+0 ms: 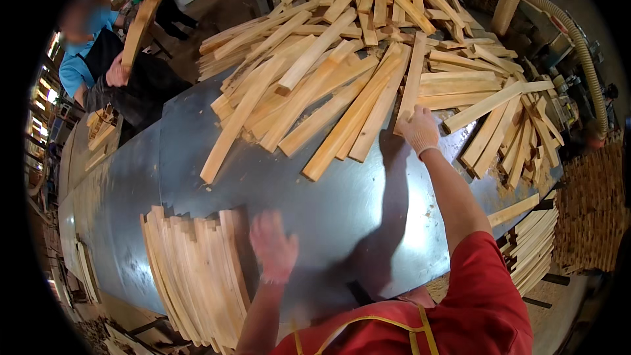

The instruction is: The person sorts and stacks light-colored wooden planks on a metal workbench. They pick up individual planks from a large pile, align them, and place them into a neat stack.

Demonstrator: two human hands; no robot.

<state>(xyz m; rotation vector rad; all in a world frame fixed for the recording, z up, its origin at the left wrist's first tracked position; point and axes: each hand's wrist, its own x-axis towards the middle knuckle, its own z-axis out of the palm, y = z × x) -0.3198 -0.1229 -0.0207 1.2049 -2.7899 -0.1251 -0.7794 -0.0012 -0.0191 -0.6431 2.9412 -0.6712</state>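
Gripping slat (pixel 413 82) w/ right hand (pixel 419 129); left hand (pixel 273 246) beside stacked slats (pixel 197 269)

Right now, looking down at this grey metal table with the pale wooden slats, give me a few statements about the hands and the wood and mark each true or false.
1. The right hand wears a light glove and touches a pale wooden slat in the loose heap. True.
2. The left hand grips a hammer. False: it is blurred, beside the neat row of slats, holding no tool.
3. The grey metal table is covered by a cloth. False: bare sheet metal shows.
4. Another person's hand holds a long board at the far left. True.
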